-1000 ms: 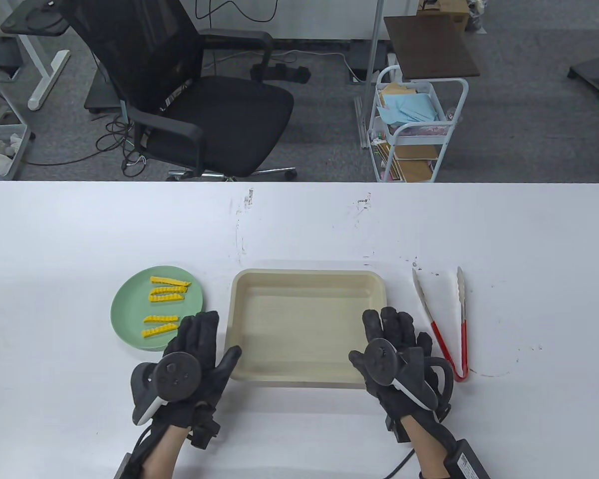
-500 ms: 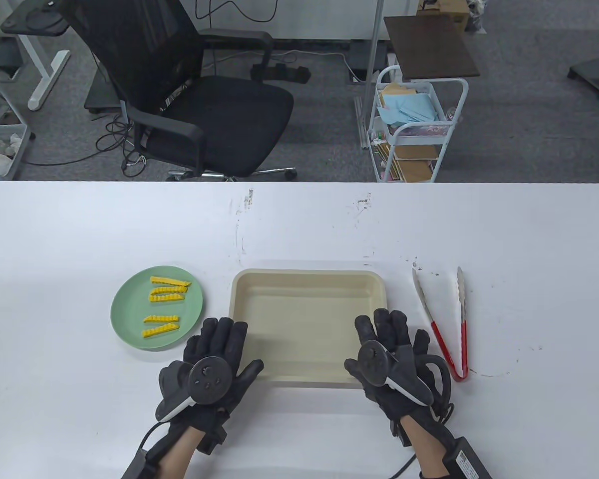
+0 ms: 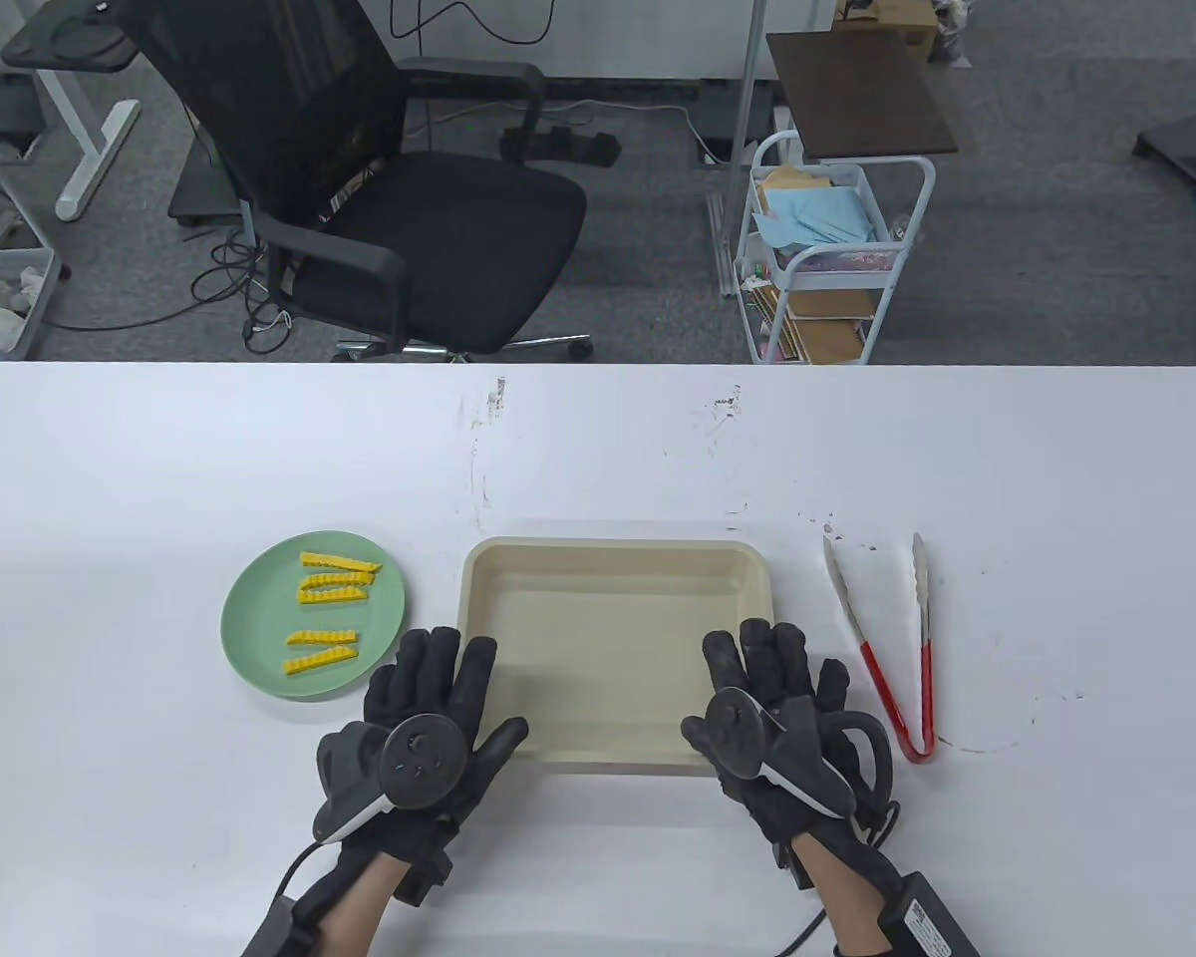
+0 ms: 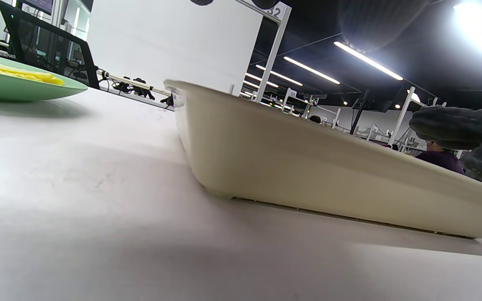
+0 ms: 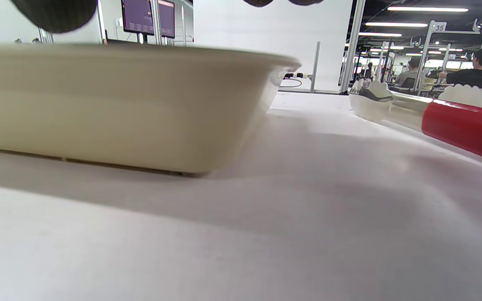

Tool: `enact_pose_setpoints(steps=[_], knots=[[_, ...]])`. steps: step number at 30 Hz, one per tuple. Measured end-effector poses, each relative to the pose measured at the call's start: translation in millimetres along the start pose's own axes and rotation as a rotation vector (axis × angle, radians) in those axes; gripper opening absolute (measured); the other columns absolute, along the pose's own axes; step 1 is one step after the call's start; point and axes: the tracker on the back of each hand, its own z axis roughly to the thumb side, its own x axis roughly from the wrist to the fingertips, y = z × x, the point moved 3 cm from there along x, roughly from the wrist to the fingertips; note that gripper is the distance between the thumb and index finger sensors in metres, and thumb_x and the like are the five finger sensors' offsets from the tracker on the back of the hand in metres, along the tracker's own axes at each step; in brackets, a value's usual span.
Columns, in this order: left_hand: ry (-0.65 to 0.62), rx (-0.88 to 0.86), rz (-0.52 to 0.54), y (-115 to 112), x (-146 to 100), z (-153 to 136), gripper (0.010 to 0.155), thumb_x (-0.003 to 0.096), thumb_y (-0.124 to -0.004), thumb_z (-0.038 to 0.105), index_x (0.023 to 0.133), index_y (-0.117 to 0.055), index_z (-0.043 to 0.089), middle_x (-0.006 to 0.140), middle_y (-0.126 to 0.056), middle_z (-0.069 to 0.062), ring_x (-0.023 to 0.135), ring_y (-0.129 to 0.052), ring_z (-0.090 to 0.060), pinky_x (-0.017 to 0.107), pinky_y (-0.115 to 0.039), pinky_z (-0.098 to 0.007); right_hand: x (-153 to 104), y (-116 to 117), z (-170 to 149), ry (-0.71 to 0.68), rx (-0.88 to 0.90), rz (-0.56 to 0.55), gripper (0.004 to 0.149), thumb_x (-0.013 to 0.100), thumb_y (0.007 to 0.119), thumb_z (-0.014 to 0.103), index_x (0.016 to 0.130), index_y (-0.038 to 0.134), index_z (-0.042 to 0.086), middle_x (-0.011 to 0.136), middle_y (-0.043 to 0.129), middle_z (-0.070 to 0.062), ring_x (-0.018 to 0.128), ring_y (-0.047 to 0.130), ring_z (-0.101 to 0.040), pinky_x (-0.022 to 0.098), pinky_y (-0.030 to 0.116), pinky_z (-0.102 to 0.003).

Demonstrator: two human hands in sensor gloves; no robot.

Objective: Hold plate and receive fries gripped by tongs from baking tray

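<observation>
A green plate (image 3: pixel 249 623) with several yellow crinkle fries (image 3: pixel 331 578) sits on the white table, left of a cream baking tray (image 3: pixel 613 598) that holds nothing. Red-handled metal tongs (image 3: pixel 882 648) lie on the table right of the tray. My left hand (image 3: pixel 434 688) lies open and flat at the tray's near-left corner, holding nothing. My right hand (image 3: pixel 772 678) lies open at the tray's near-right corner, holding nothing. The left wrist view shows the tray wall (image 4: pixel 308 175) and the plate edge (image 4: pixel 23 88). The right wrist view shows the tray wall (image 5: pixel 119 108) and the tongs (image 5: pixel 454 121).
A black office chair (image 3: pixel 359 189) and a white cart (image 3: pixel 827 249) stand beyond the table's far edge. Scuff marks dot the table (image 3: pixel 598 459) behind the tray.
My left hand has moved right, from beside the plate to the tray's near-left corner. My right hand has shifted slightly left and toward me. Plate, tray and tongs have not moved.
</observation>
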Motion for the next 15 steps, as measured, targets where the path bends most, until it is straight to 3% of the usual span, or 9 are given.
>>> enact_pose_setpoints(steps=[15], knots=[[0.008, -0.039, -0.011, -2.2, 0.4, -1.5, 0.079, 0.0614, -0.056, 0.060, 0.116, -0.014, 0.021, 0.120, -0.011, -0.015, 0.109, -0.012, -0.048, 0.071, -0.019, -0.071, 0.0, 0.2, -1.8, 0.010, 0.006, 0.008, 0.080, 0.045, 0.061, 0.065, 0.107, 0.028, 0.028, 0.112, 0.026, -0.010, 0.106, 0.035, -0.044, 0.066, 0.040, -0.074]])
